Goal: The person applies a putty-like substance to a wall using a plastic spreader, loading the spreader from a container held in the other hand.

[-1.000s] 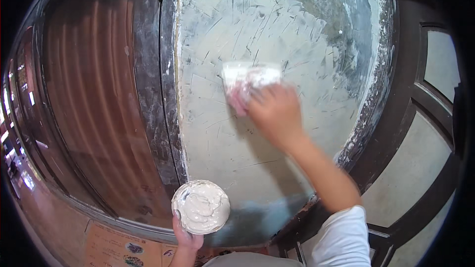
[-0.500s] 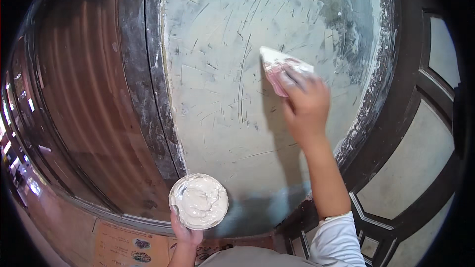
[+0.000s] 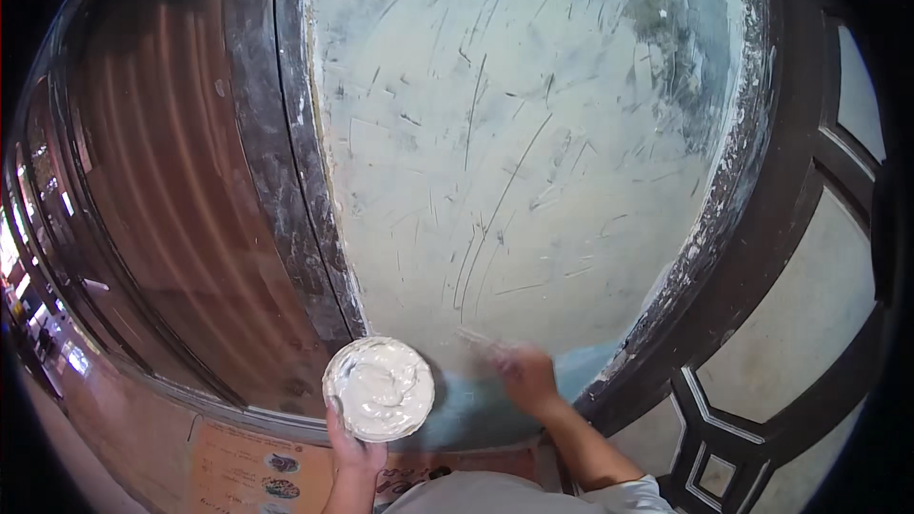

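Observation:
My left hand [image 3: 354, 447] holds up a round tub [image 3: 329, 390] from beneath and the side. Thick white putty [image 3: 383, 385] fills it, its surface swirled into soft peaks. To the right of the tub, my right hand [image 3: 526, 379] is closed round a putty scraper [image 3: 483, 345], whose blade is smeared by motion. The scraper is low against the wall panel [image 3: 533, 276]; whether its edge touches the surface I cannot tell. Pale filler with dark scratches and streaks covers most of that panel, while bluish-grey patches show at its upper right and bottom.
Putty-spotted dark trim [image 3: 324, 257] borders the panel on the left, beside a brown glossy panel [image 3: 171, 190]. At right stands a dark frame [image 3: 752, 324] with pale insets. A printed orange sheet [image 3: 228, 462] lies on the floor at lower left.
My right hand has swept down the panel with the scraper, from the upper middle to near its bottom. New long curved streaks show in the filler. My left hand and the tub have barely moved.

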`<action>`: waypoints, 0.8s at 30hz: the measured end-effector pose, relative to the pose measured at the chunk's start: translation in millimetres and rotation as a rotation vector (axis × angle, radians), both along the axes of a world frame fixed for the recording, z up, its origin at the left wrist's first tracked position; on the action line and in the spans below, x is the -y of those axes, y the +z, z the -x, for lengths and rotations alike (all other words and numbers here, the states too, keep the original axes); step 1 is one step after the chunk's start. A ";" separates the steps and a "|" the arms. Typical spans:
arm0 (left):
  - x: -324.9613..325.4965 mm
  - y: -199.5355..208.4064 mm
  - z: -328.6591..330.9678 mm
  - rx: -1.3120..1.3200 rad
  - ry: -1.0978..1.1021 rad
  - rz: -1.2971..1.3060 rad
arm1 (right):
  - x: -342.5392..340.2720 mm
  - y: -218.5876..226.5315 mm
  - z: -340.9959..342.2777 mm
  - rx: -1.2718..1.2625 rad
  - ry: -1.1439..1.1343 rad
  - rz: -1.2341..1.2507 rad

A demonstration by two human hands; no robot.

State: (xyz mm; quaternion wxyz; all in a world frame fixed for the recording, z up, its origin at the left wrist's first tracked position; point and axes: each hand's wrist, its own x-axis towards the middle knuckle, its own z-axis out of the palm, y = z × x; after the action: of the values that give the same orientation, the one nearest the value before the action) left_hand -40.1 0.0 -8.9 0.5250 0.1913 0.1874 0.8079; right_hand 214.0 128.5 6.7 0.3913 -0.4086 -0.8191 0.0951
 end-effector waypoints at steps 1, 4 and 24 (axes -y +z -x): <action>-1.4 -0.1 -3.8 -0.001 0.000 0.010 | -4.8 8.8 -4.3 -0.230 -0.007 -0.002; -9.9 11.7 -17.2 -0.023 -0.129 0.002 | 3.4 41.0 -13.5 -0.783 0.062 0.227; -35.3 34.7 -103.2 -0.031 -0.242 0.051 | 29.9 28.4 -73.1 -0.425 0.098 -0.180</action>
State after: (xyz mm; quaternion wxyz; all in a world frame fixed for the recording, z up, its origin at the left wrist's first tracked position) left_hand 63.1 35.2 25.8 0.6202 0.2117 0.1915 0.7306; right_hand 287.1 98.6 35.1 0.5847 -0.3028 -0.7422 0.1245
